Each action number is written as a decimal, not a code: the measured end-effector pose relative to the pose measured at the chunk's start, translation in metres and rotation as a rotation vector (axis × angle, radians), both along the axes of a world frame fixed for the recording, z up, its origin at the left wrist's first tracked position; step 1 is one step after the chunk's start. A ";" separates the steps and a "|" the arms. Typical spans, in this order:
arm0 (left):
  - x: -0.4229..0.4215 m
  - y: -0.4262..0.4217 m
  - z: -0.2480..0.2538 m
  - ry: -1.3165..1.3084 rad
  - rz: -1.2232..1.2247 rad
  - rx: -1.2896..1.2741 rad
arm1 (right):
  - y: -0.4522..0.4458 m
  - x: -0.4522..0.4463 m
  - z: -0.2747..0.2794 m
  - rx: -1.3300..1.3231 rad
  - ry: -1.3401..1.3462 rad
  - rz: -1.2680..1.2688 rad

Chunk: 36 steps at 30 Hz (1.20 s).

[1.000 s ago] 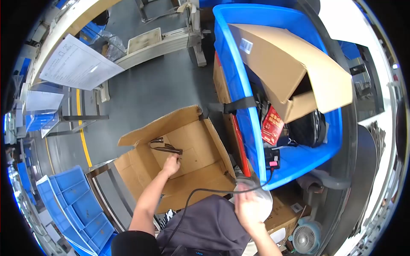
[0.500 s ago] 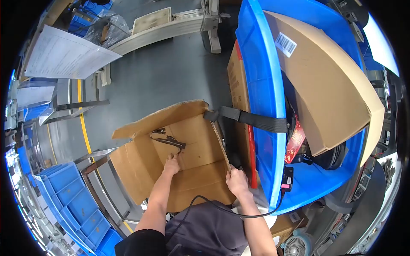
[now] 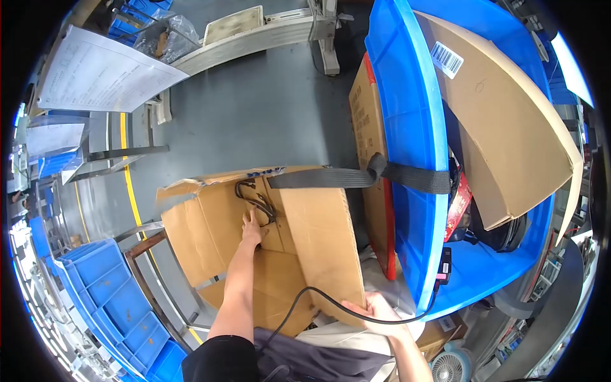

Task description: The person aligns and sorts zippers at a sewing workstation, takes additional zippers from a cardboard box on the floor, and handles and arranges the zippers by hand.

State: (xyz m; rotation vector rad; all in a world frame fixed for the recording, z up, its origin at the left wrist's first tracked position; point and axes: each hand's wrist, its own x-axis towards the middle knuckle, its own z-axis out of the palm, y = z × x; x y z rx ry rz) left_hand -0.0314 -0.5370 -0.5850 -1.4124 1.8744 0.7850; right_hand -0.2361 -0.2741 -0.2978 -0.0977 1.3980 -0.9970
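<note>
An open cardboard box (image 3: 273, 261) stands in front of me, tilted towards my body. My left hand (image 3: 253, 230) reaches inside it with fingers stretched out. The fingertips are beside dark strips (image 3: 259, 202) lying in the box; whether they touch is hard to tell. My right hand (image 3: 380, 312) grips the lower right corner of the box's flap (image 3: 323, 239), thumb on top. A black strap (image 3: 324, 178) runs from the blue bin to the top of the box. Across the flap and right hand lies a thin black cable (image 3: 318, 291).
At the right, a big blue bin (image 3: 407, 127) holds a folded cardboard sheet (image 3: 509, 121). Beside it stands a flat carton (image 3: 369, 140) with red edging. Stacked blue crates (image 3: 114, 299) are at lower left, near a metal frame (image 3: 149, 245). A small fan (image 3: 450, 366) is at lower right.
The right flap has swung inward and now faces me, with my right hand lower on its corner. My left hand has moved up, deeper towards the dark strips. The strap stretches further left.
</note>
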 end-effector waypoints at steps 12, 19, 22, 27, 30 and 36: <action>-0.006 0.046 -0.135 0.601 -0.488 0.029 | 0.039 0.010 0.015 -0.152 -0.090 -0.009; -0.086 0.077 -0.057 0.498 0.025 -0.080 | 0.058 0.003 0.030 -0.014 -0.173 0.075; -0.076 0.070 -0.063 0.574 0.086 -0.109 | 0.064 0.008 0.027 -0.010 -0.184 0.054; -0.055 0.051 -0.051 0.583 -0.060 -0.146 | 0.045 0.010 0.046 0.089 -0.225 -0.119; -0.042 0.033 -0.010 0.554 -0.032 -0.200 | 0.041 0.020 0.023 0.117 -0.241 0.000; -0.014 -0.045 0.104 0.806 0.288 -0.413 | -0.014 0.035 -0.006 -0.204 -0.061 0.082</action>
